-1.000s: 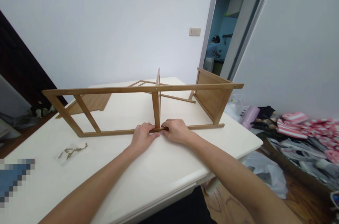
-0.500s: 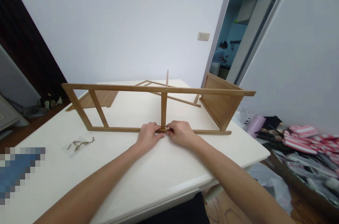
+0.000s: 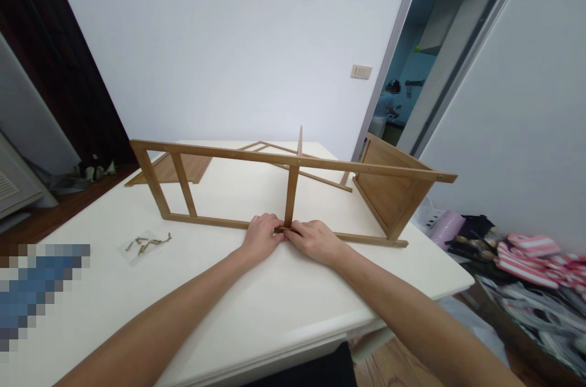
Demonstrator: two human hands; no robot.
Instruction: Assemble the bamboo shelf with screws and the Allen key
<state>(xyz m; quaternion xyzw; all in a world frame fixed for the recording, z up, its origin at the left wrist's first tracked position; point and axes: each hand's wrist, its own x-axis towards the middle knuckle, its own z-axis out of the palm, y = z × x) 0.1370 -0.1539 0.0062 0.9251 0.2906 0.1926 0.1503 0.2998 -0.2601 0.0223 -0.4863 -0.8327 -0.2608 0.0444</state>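
A wooden frame [image 3: 229, 155] with rails and crossbars stands on its side on the white table [image 3: 256, 307]. My left hand [image 3: 263, 237] grips its lower rail [image 3: 220, 222] just left of the middle crossbar [image 3: 292, 195]. On the other side of that joint, my right hand [image 3: 314, 240] is closed, fingertips pressed at the foot of the crossbar. Whatever small part may be between the right fingertips is hidden. A square wooden panel [image 3: 389, 185] is joined to the frame's right end. Several small screws [image 3: 149, 245] lie on a clear plastic bag to the left.
Behind the frame lie a flat wooden panel [image 3: 183, 168] and another narrow wooden frame [image 3: 320, 176]. A pixelated blue object [image 3: 41, 289] rests at the table's left edge. Clothes [image 3: 526, 259] are piled at the right. A person [image 3: 384, 109] stands beyond the doorway.
The camera view has shifted, so the scene sits slightly lower and further right. My hands stay at the joint, with the right fingers now closer to the left ones.
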